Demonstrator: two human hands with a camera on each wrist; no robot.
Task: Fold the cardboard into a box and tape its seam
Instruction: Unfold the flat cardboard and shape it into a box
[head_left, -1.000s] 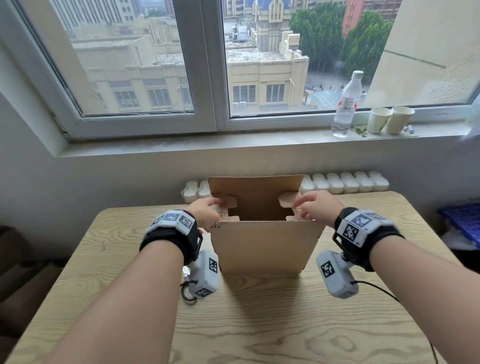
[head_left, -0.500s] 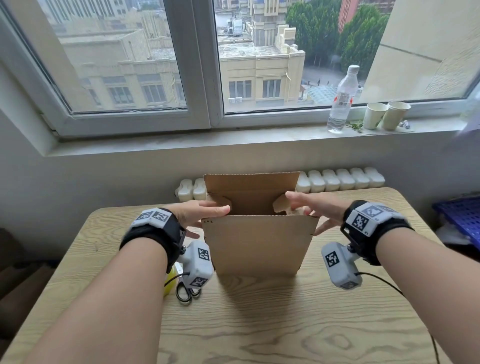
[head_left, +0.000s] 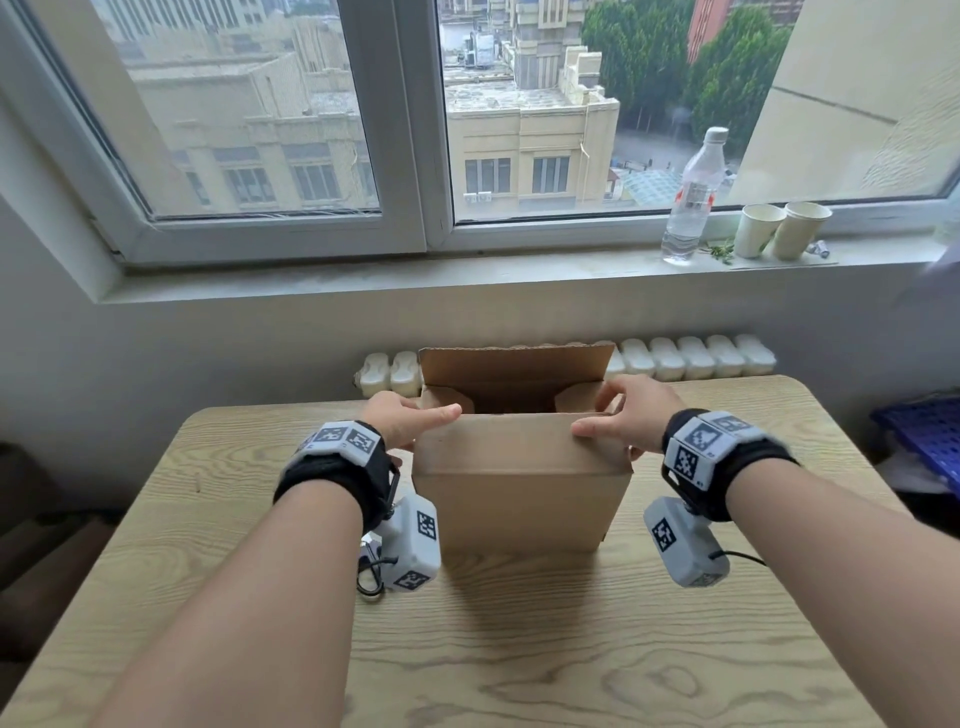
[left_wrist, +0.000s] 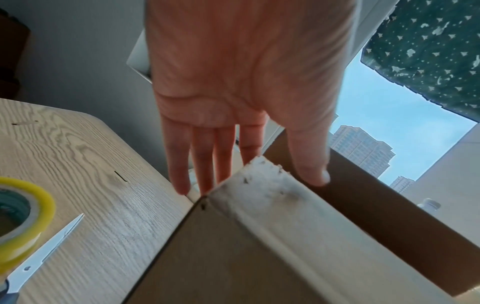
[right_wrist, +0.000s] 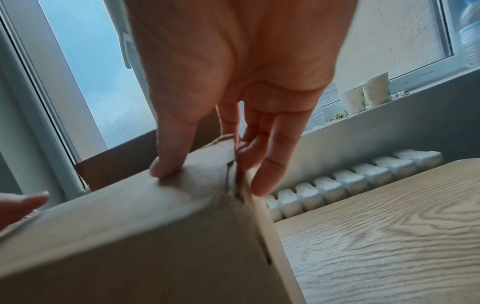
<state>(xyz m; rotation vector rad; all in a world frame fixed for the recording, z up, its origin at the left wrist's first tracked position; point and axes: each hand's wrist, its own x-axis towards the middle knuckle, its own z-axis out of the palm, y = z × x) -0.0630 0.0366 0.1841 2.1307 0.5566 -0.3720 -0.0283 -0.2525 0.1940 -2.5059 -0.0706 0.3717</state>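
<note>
A brown cardboard box (head_left: 519, 483) stands upright mid-table, its top partly open. The far flap (head_left: 514, 371) stands up; both side flaps lie folded inward. The near flap (head_left: 519, 441) tilts inward over the opening. My left hand (head_left: 402, 426) sits at the box's top left corner, one straight digit lying on the near flap. In the left wrist view its fingers (left_wrist: 202, 160) run straight down beside the box (left_wrist: 233, 257). My right hand (head_left: 631, 418) is at the top right corner. Its thumb (right_wrist: 168, 156) presses the near flap (right_wrist: 130, 216) and its fingers lie along the side.
A yellow tape roll (left_wrist: 39, 205) and scissors (left_wrist: 46, 253) lie on the wooden table (head_left: 571, 649) left of the box, beneath my left wrist. A radiator (head_left: 691, 356) runs behind the table. A bottle (head_left: 693, 197) and two paper cups (head_left: 784, 228) stand on the sill. A blue crate (head_left: 924, 431) is right.
Both hands left the side flaps inside the box and moved onto the near flap's corners. The near flap has tipped inward over the opening. The view has tilted down slightly.
</note>
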